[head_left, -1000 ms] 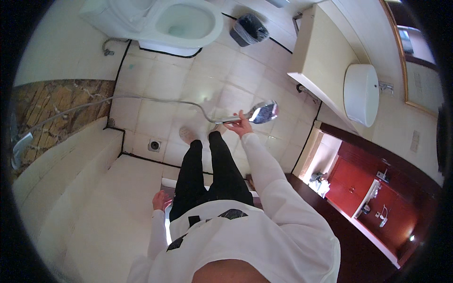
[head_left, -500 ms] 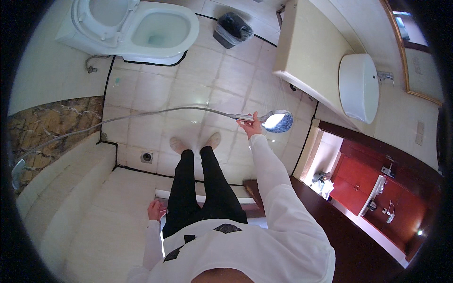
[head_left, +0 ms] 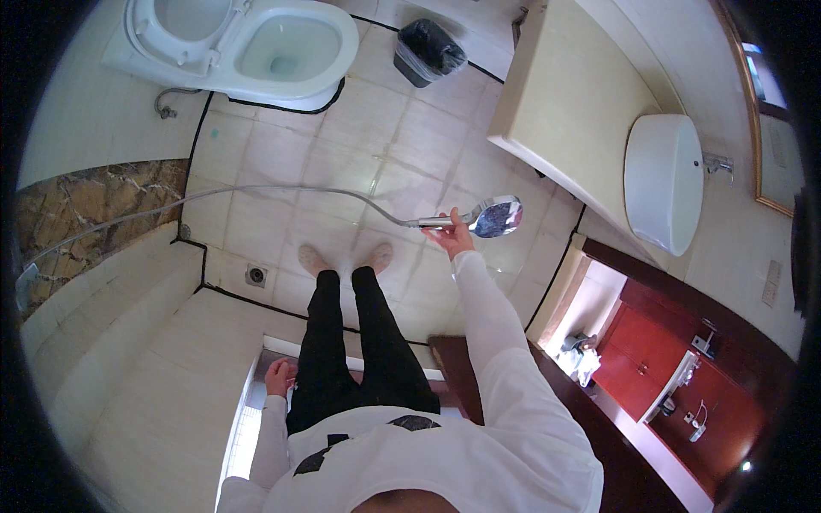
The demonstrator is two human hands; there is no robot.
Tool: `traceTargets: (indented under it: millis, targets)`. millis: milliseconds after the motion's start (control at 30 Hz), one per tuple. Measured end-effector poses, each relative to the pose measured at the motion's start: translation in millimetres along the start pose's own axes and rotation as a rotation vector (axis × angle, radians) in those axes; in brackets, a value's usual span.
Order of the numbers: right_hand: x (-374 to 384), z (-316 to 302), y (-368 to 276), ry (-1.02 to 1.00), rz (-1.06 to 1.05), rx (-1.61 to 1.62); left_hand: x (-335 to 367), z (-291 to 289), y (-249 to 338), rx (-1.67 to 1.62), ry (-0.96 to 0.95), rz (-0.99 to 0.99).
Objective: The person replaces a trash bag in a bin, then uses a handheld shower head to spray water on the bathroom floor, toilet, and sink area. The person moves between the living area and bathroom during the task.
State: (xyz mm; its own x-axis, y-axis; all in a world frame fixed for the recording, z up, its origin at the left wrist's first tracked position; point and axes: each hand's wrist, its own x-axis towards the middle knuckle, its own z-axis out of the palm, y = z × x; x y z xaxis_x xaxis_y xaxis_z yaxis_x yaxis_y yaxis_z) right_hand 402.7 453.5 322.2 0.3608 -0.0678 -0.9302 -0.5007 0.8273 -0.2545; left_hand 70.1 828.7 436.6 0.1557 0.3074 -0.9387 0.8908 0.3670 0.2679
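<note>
My right hand (head_left: 451,237) is closed around the handle of a chrome handheld shower head (head_left: 498,217), held out over the tiled floor. Its shiny, reflective head points to the right. From the handle's left end a grey shower hose (head_left: 295,188) sags in a long curve to the wall at the left. My left hand (head_left: 279,377) hangs low beside my left thigh, its fingers curled; whether anything is inside them is hidden.
A white toilet (head_left: 286,51) with its lid raised stands at the far left, beside a black lined bin (head_left: 428,51). A beige counter (head_left: 564,94) bears a white basin (head_left: 663,184) at right. A floor drain (head_left: 256,274) lies left of my feet; a doorway opens at lower right.
My right hand and the shower head have shifted slightly left, and the head has turned a little. The hose sags more near the handle. My view has tilted slightly.
</note>
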Motion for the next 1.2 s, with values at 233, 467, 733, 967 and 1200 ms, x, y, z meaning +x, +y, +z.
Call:
traceTargets:
  millis: [233, 467, 733, 967, 1200]
  targets:
    - [0.7, 6.4, 6.5, -0.054, 0.121, -0.234, -2.1, 25.3, -20.3, 0.042, 0.0, 0.049]
    - [6.8, 16.6, 33.0, -0.099, 0.258, -0.466, -8.9, 42.9, -26.6, -0.075, 0.011, 0.05]
    - [14.8, -2.1, 11.0, -0.05, -0.02, -0.167, -8.2, 41.9, -20.3, -0.041, 0.023, 0.058]
    - [8.6, -67.3, -35.4, 0.037, -0.292, 0.164, 4.9, 30.7, -3.2, 0.089, -0.069, 0.08]
    - [-22.7, -143.2, -16.9, 0.273, -0.469, 0.427, 22.9, 13.3, 17.1, 0.107, -0.103, -0.002]
